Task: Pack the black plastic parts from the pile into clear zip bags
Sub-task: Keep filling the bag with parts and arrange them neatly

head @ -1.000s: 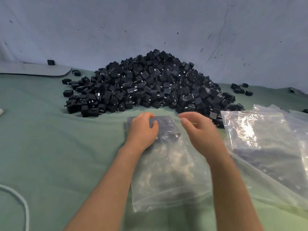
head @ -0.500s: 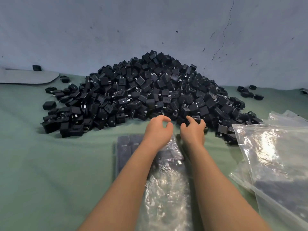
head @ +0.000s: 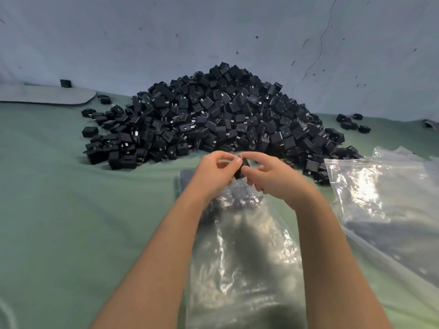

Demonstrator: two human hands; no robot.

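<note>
Half a second ago both my hands were reaching side by side to the foot of the pile (head: 213,119). Now they have drawn back a little and meet above the far end of the clear bag (head: 242,257), with one black part (head: 242,171) between them.

My left hand (head: 215,173) has its fingers curled, thumb and fingertips pinching the part's left side. My right hand (head: 273,180) pinches it from the right: the thumb is under it, the forefinger arches over the top, and the other fingers are loosely bent. Only a narrow dark sliver of the part shows between my fingers, so I cannot make out its shape or which way it is turned.

The bag lies flat on the green cloth (head: 71,210) under my forearms. Dark parts are already inside at its far end. My arms cover much of it, its near end runs off the bottom edge, and I cannot tell where its mouth is or whether it is open. More clear bags (head: 384,198) lie to the right, cut off by the edge, touching the pile's foot. A few stray parts (head: 351,122) lie beyond, near the wall (head: 142,43).
</note>
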